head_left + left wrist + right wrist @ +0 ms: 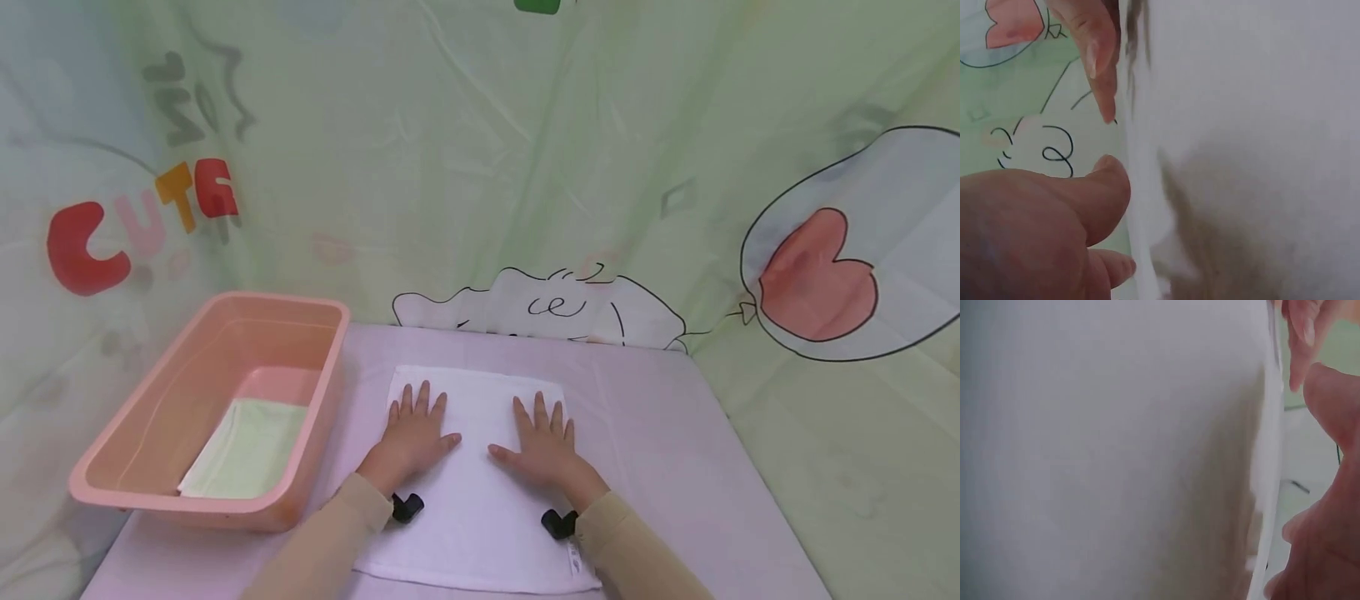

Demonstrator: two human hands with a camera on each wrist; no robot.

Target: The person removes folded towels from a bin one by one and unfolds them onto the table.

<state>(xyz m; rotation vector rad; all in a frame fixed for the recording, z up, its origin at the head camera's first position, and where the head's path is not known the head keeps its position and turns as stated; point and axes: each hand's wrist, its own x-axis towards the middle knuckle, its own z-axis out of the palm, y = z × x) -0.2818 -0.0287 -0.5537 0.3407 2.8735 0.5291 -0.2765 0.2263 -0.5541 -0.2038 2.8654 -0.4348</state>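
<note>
A white towel (472,500) lies spread flat on the table, a small label showing at its near right corner. My left hand (417,437) rests palm down on its left part, fingers straight and spread. On the right part my right hand (543,448) lies the same way, its thumb pointing toward the left one. Both thumbs are apart, with bare cloth between them. In the left wrist view the left hand (1029,225) is seen edge-on beside the white cloth (1260,94). The right wrist view shows the right hand (1329,506) low against the cloth (1085,437).
A pink plastic basin (300,479) stands at the left of the table, with a folded pale green cloth (251,450) on its bottom. Pinkish table cover (660,467) extends right of the towel. A printed curtain (450,167) hangs behind and along both sides.
</note>
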